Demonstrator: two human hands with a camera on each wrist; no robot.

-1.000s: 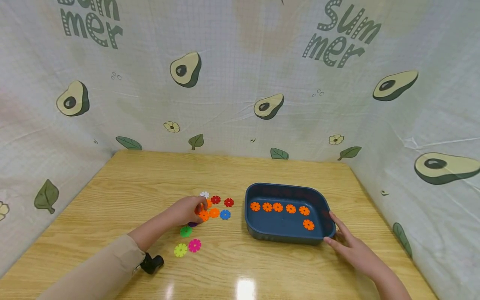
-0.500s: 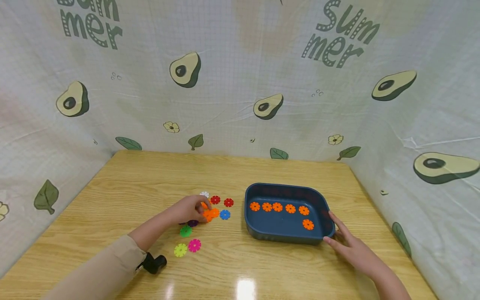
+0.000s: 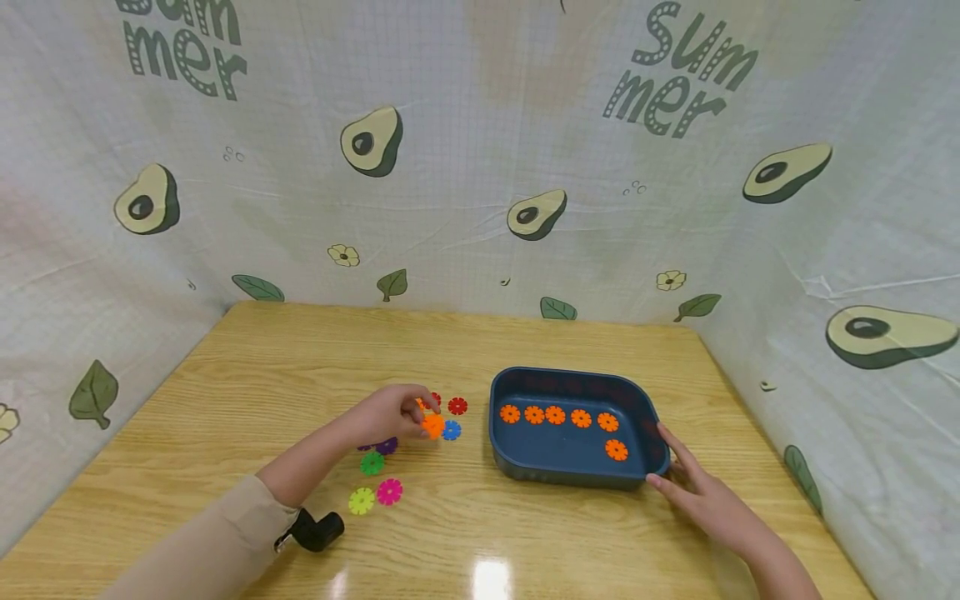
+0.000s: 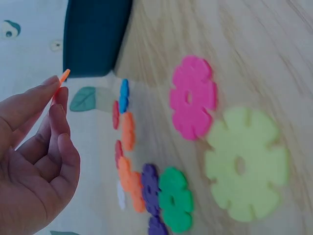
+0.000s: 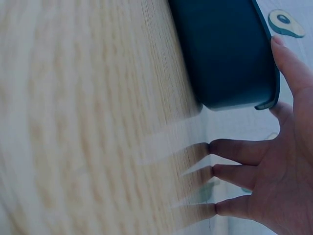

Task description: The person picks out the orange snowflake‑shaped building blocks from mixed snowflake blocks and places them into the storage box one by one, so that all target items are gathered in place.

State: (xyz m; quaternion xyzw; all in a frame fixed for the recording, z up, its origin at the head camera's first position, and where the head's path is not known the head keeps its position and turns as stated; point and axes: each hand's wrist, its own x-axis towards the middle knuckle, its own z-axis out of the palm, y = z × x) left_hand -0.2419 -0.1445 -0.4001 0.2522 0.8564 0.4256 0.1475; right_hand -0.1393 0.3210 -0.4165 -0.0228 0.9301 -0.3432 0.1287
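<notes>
At wood table (image 3: pixel 300 350), before avocado-print cloth (image 3: pixel 450 150). Pinching orange disc (image 4: pixel 64 76) in left hand (image 3: pixel 386 414), between thumb and fingertips, clear of table, near blue disc (image 3: pixel 452 430), left of bin (image 3: pixel 555 447). Touching bin's right end with right hand (image 3: pixel 705 500), fingers straight and spread.

Cloth-walled booth (image 3: pixel 450 167) round wooden table (image 3: pixel 420 550)

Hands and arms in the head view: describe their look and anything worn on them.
The left hand is ungloved; a plain beige sleeve covers that arm, its cuff leaving some forearm bare. By the cuff sits a black device with a rounded, tube-like end. The right hand is ungloved too, and no sleeve shows on the right forearm.
</notes>
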